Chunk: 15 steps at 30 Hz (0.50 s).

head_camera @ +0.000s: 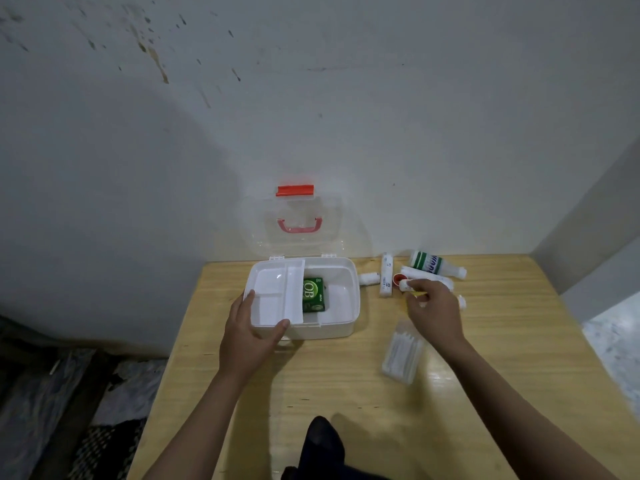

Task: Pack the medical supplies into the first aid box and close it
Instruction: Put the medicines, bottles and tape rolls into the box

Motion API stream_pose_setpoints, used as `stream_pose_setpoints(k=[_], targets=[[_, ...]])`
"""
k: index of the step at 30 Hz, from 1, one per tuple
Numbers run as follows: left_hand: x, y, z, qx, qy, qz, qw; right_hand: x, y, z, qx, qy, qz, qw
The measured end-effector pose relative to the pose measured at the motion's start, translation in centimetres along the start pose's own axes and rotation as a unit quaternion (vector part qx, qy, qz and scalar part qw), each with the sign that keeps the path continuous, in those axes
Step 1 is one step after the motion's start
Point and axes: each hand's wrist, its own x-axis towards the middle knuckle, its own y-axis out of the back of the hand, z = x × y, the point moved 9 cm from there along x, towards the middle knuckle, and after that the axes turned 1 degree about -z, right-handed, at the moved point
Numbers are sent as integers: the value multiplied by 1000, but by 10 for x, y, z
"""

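Note:
The white first aid box (341,329) stands open on the wooden table, its clear lid (301,216) with red latch and handle leaning back against the wall. A white inner tray (273,289) fills the box's left half, and beside it lies a green packet (313,294). My left hand (249,332) grips the box's front left corner. My right hand (434,311) is closed on a small white and yellow tube (408,285) among the supplies to the right of the box.
Right of the box lie a white roll (369,278), a long white tube (386,275), a green-striped bottle (434,265) and a clear pack of swabs (403,351). The wall stands close behind. The table's left edge drops to a cluttered floor.

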Motion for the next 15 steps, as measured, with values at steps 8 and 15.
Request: stream_pose_setpoints(k=[8,15], targets=[[1,-1,-1,2,8,5,1000,-40,-37,55,-180,25,-235,955],[1,-2,-2,6,7,4,1000,-45,-34,65,-82,-28,-193,977]])
